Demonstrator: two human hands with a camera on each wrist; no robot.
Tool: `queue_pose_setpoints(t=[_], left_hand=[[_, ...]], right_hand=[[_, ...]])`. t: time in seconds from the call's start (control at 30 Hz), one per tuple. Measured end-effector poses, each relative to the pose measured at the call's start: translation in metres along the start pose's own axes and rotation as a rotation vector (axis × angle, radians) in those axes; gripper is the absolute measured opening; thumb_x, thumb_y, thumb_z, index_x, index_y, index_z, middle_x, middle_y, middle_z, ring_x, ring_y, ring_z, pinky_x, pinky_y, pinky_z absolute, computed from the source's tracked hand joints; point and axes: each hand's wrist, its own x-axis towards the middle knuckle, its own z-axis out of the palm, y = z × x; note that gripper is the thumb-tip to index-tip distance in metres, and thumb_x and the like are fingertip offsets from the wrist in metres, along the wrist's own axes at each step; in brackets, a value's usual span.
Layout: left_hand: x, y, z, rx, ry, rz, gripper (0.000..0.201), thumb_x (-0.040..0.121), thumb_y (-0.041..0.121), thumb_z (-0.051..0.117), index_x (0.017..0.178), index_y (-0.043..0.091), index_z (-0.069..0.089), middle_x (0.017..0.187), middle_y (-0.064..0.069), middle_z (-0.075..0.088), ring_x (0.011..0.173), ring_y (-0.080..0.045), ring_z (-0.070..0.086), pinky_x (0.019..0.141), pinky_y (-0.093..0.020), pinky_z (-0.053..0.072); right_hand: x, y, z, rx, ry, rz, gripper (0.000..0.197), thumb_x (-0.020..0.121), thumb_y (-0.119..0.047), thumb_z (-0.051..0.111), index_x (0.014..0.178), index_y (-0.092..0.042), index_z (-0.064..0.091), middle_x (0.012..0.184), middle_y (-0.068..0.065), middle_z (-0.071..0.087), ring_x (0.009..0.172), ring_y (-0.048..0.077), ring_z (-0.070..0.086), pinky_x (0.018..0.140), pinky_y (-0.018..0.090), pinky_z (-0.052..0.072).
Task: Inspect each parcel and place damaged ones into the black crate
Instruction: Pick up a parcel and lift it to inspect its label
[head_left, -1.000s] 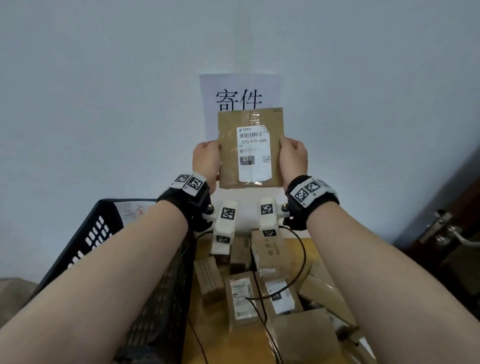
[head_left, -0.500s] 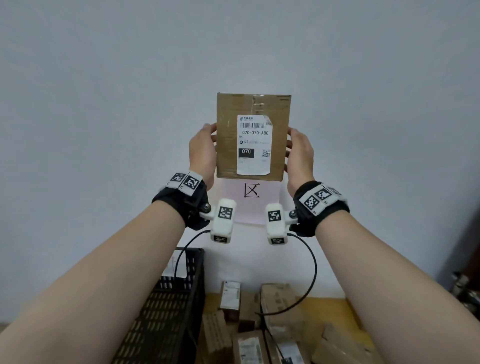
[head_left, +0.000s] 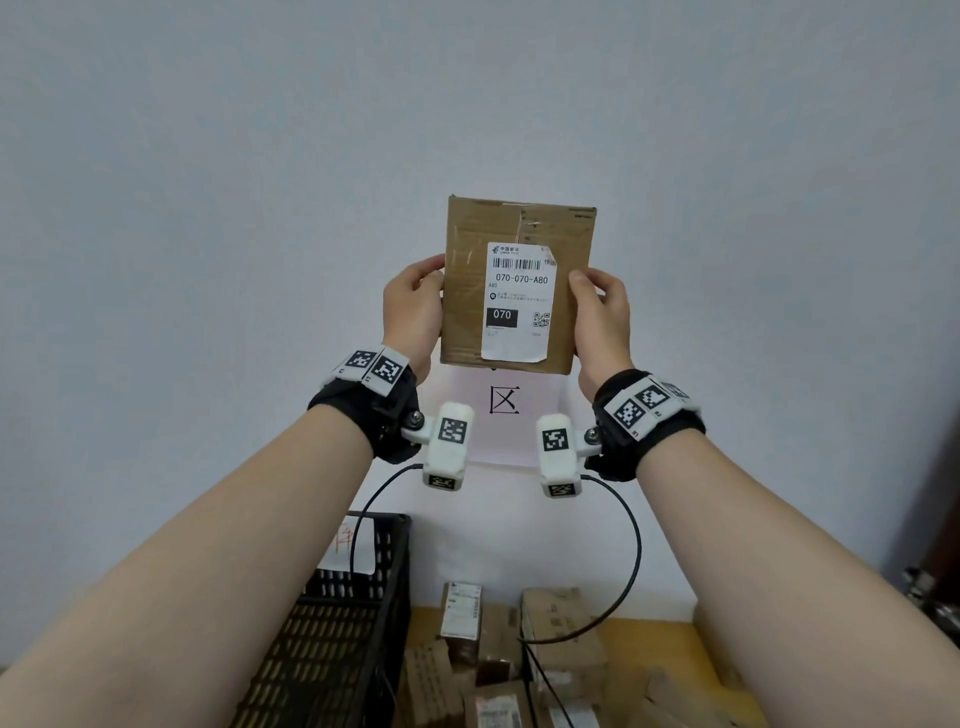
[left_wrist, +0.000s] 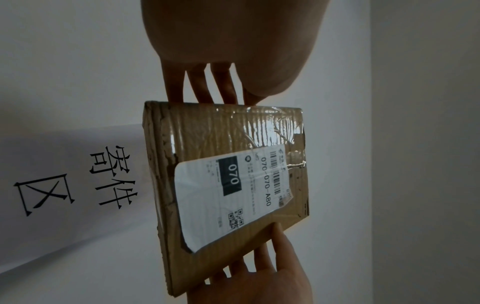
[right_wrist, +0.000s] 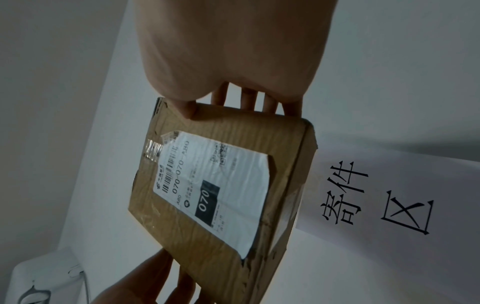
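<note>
a white paper sign (head_left: 511, 415) with black characters hangs on the wall (head_left: 208, 208).

We're in a parcel-handling spot, a mail or courier sorting corner by the look of it. A printed paper sign (left_wrist: 78, 185) on the plain white wall (head_left: 208, 208) reads 寄件区, the sending area. Below it, a wooden bench (head_left: 654, 631) is crowded with small cardboard parcels (head_left: 563, 631) wearing barcoded shipping labels, and a black crate (head_left: 332, 634) of slotted plastic sits just beside them, a handwritten paper tag (head_left: 353, 545) on its wall.
</note>
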Motion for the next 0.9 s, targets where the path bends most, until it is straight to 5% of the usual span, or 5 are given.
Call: queue_pose_setpoints(t=[0.2,0.43,0.57,0.77,0.9], left_hand=[[-0.003,-0.002,-0.005,0.029,0.005,-0.029,0.024,0.1,0.022,0.064,0.124,0.018,0.063,0.109,-0.005,0.07,0.098,-0.022,0.073,0.085,-0.042,0.062],[-0.006,-0.005,-0.017,0.091,-0.136,-0.13,0.087,0.093,0.06,0.066,0.16,0.018,0.029,0.135,0.002,0.061,0.124,-0.016,0.054,0.102,-0.045,0.049],[-0.016,-0.004,-0.015,0.126,-0.196,-0.053,0.052,0.093,0.058,0.067,0.13,0.021,0.063,0.119,0.004,0.071,0.104,-0.015,0.068,0.086,-0.036,0.056],[-0.022,-0.006,-0.013,0.038,-0.131,0.048,0.046,0.087,0.041,0.082,0.119,0.02,0.057,0.118,0.0,0.073,0.099,-0.011,0.072,0.082,-0.035,0.059],[-0.03,-0.004,-0.016,0.017,-0.099,0.104,0.046,0.079,0.043,0.086,0.111,0.02,0.062,0.121,0.0,0.071,0.109,-0.013,0.07,0.085,-0.037,0.059]], right_hand=[[-0.004,-0.005,-0.005,-0.016,0.027,-0.043,0.019,0.104,-0.035,0.056,0.121,-0.028,0.058,0.114,-0.007,0.066,0.103,0.009,0.066,0.094,0.032,0.055],[-0.011,-0.007,-0.011,0.039,0.03,-0.03,0.021,0.104,-0.038,0.055,0.122,-0.028,0.051,0.112,-0.002,0.069,0.1,0.012,0.069,0.086,0.031,0.056],[-0.016,-0.007,-0.01,0.025,0.018,-0.033,0.028,0.104,-0.034,0.058,0.124,-0.023,0.042,0.11,0.001,0.071,0.084,0.009,0.071,0.067,0.024,0.055],[-0.021,-0.006,-0.004,-0.167,0.013,-0.129,0.015,0.098,-0.039,0.064,0.113,-0.04,0.062,0.133,0.001,0.049,0.122,0.019,0.054,0.106,0.043,0.049],[-0.026,-0.011,-0.002,-0.102,-0.072,-0.096,0.023,0.101,-0.028,0.058,0.119,-0.037,0.068,0.118,0.003,0.071,0.106,0.023,0.07,0.095,0.046,0.059]])
